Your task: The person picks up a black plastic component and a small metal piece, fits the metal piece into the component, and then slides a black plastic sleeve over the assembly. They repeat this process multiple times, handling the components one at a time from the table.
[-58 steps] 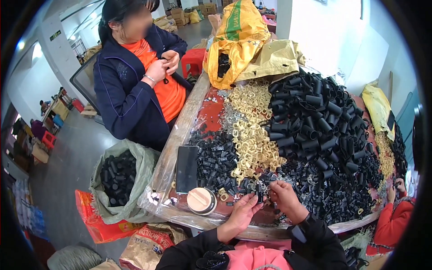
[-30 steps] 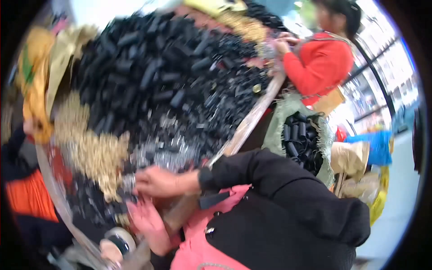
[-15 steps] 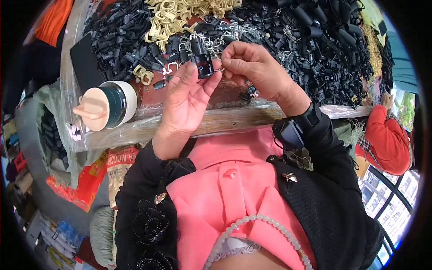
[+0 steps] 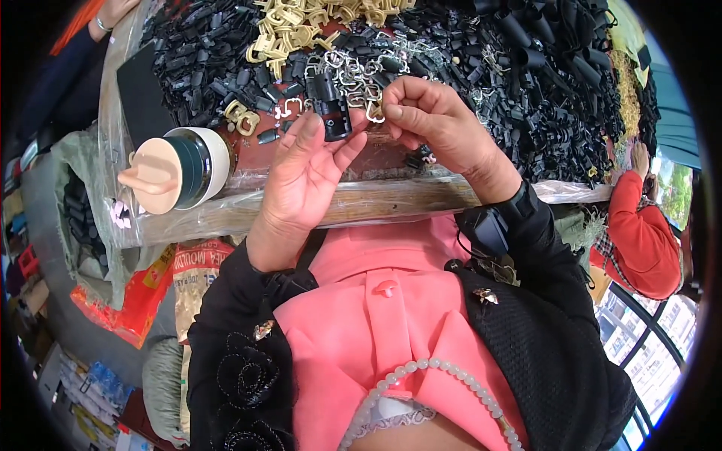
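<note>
Above the front edge of a plastic-wrapped table point(image 4: 410, 201), a worker's left hand point(image 4: 301, 180) holds a black cylindrical fitting point(image 4: 332, 98) upright, thumb and fingers pinching its lower end; the right hand point(image 4: 436, 124), thumb and forefinger pressed together, appears to grip a silver wire clip point(image 4: 374, 113) just beside it; the two pieces stand apart, so the joining looks unfinished, though whether other clips already sit in the fitting is too small to tell.

Much appears left to handle: loose wire clips point(image 4: 342, 68) lie behind the hands, tan plastic buckles point(image 4: 293, 34) toward the table's far edge, small black parts point(image 4: 207, 56) toward its left edge and black tubes point(image 4: 519, 31) toward its far right; no separate pile of finished pieces can be made out; a peach-lidded jar point(image 4: 156, 180) stands at the front left corner.
</note>
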Available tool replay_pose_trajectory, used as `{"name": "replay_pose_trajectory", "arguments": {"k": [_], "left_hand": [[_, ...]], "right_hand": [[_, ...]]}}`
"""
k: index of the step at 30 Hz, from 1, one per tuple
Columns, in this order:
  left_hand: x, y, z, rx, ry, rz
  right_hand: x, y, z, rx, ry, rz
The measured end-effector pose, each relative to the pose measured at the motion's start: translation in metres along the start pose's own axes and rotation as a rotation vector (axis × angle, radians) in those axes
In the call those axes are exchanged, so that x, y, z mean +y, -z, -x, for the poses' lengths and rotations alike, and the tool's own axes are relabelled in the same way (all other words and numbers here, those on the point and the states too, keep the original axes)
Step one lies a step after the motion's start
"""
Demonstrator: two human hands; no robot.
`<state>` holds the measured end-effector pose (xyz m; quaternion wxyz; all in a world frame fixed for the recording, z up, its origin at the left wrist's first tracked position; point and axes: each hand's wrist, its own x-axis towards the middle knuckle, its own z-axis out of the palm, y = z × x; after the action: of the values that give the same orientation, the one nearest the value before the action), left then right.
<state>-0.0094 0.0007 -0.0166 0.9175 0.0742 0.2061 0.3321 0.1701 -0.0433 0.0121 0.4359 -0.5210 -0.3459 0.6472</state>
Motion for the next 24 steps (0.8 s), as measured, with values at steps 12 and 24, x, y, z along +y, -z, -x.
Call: {"name": "replay_pose_trajectory", "arguments": {"k": [12,24], "left_hand": [[0.001,-0.005,0.011,-0.095,-0.059,-0.187],[0.003,-0.004,0.012,-0.109,0.112,-0.091]], "right_hand": [[0.000,-0.021,0.013,0.055,0.223,0.230],[0.006,-0.023,0.015,0.052,0.364,0.301]]}}
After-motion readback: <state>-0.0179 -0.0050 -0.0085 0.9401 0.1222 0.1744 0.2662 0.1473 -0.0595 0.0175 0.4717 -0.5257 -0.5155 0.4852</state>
